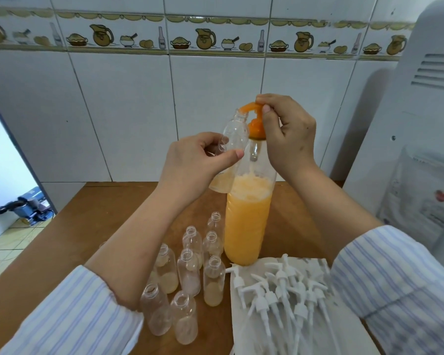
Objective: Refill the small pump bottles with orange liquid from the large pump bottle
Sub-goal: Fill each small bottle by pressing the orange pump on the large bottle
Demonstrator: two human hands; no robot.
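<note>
Pumping now, your right hand (287,131) curls over the orange pump head (253,111) of the large bottle (248,221), which stands on the tabletop (69,234). Your left hand (190,167) pinches one small bottle (232,139), tilted, its mouth right under the spout. If that mouth drifts off the spout, liquid will run down the outside; a hard push could tip the tall bottle, since neither hand steadies its body. Count: one large bottle, roughly two-thirds full; one small bottle held, a little liquid in its base; about nine open small bottles (187,270) standing near, a few partly filled; roughly a dozen white pumps (280,290) heaped on paper (241,329), too tangled to count exactly.
</note>
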